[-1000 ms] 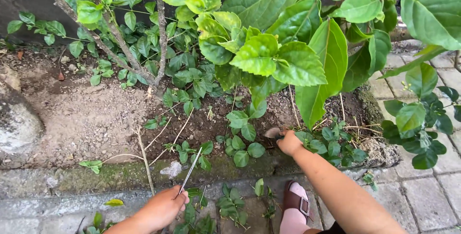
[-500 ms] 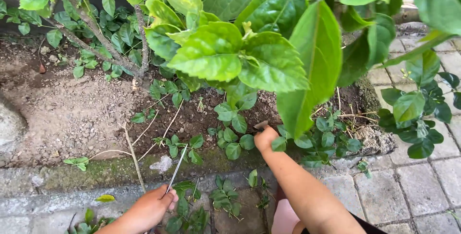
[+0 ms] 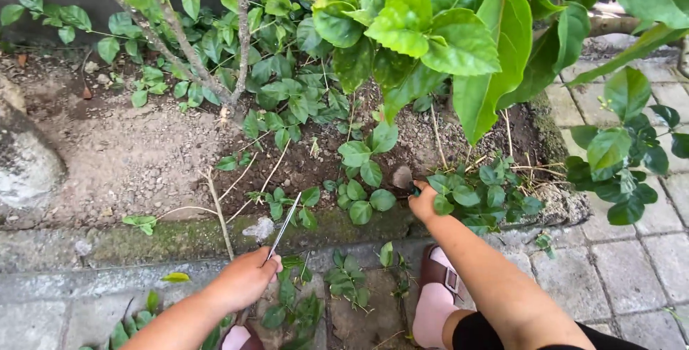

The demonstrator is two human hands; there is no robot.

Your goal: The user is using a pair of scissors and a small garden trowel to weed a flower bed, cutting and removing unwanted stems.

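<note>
My left hand (image 3: 244, 278) is closed around the handle end of a thin grey metal blade (image 3: 285, 222), low over the mossy stone kerb (image 3: 143, 239). Its long axis slants up and right, tip toward the small green seedlings (image 3: 362, 181). My right hand (image 3: 423, 203) curls shut among leaves at the soil bed (image 3: 143, 156); what it grips I cannot tell.

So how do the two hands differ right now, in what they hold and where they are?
The left hand grips a thin metal blade that points up toward the soil bed; the right hand is closed around something dark, mostly hidden by leaves. The left hand is over the mossy concrete curb; the right hand reaches farther, to the bed's edge among low green plants. Both are bare and closed.
</note>
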